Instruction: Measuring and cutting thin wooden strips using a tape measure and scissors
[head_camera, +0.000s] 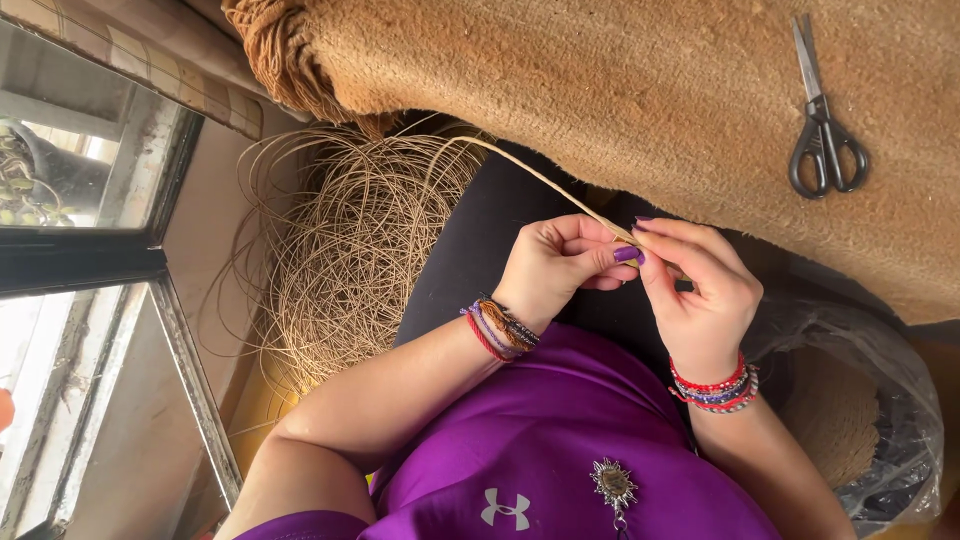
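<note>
Tan cord (540, 180) pinched between left hand (555, 268) and right hand (700, 290).

Above the hands lies a rough, matt fibre mat (640, 90); beside them, wiry matt cord (350, 240); metal-bladed, black-plastic-handled scissors (823, 125).

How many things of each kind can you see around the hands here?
Scissors: 1
Tangled coil of tan cord: 1
Cord strand pinched by the left hand and right hand: 1
Brown woven mat: 1
Clear plastic bag: 1
Total: 5
</note>
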